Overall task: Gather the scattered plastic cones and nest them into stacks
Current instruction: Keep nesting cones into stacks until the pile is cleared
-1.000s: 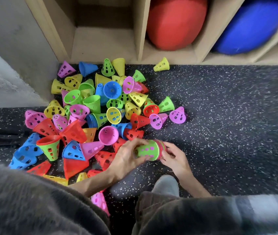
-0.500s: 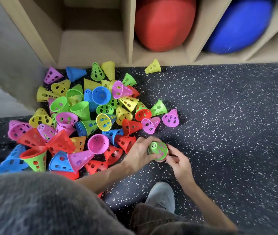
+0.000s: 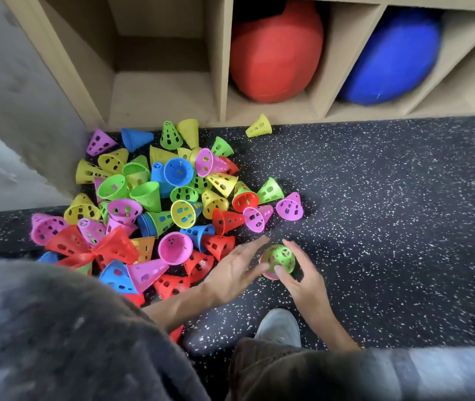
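Note:
A short nested cone stack (image 3: 279, 258), green on top with a pink rim showing at its base, stands upright on the dark speckled floor. My right hand (image 3: 302, 280) cups its right side, thumb and forefinger touching it. To the stack's left my left hand (image 3: 234, 269) is flat and blurred, its fingers spread and its fingertips right at the stack. A big pile of loose perforated cones (image 3: 155, 206) in green, yellow, pink, red and blue lies to the left. One yellow cone (image 3: 259, 127) lies alone by the shelf.
A wooden cubby shelf (image 3: 218, 82) runs along the back, holding a red ball (image 3: 273, 53) and a blue ball (image 3: 389, 59). A grey wall stands at the left. My shoe (image 3: 279, 325) rests just below the hands. Bare floor (image 3: 389, 212) stretches to the right.
The stack was held on its side between both hands, then turned upright and set on the floor. My left hand has let go and spread its fingers.

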